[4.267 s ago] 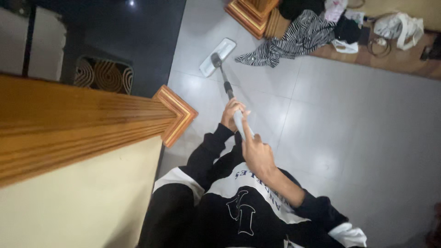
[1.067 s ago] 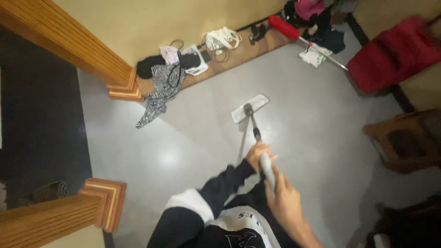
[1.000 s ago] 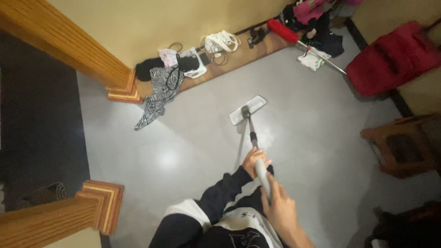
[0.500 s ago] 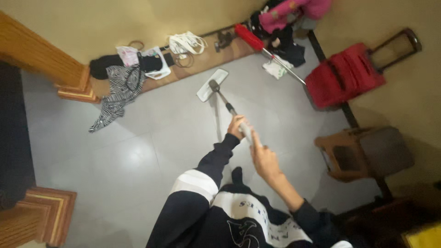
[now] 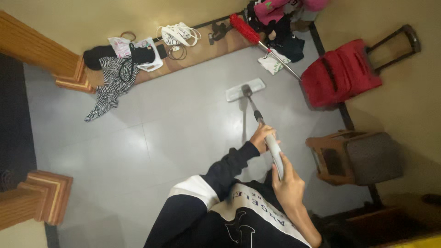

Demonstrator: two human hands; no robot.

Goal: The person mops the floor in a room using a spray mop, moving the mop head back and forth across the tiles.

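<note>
Both hands grip the flat mop's handle (image 5: 271, 140), left hand (image 5: 261, 138) lower with fingers wrapped, right hand (image 5: 288, 183) higher, while its white head (image 5: 239, 91) rests on the grey tiled floor (image 5: 151, 138) near the red suitcase (image 5: 340, 73).

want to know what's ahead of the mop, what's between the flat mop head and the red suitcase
In the head view, bare grey floor lies between the flat mop head and the red suitcase; the red duster's pole ends just above that stretch.

flat mop (image 5: 257, 110) | white rectangular head flat on grey floor tiles | grey handle slanting up
</note>
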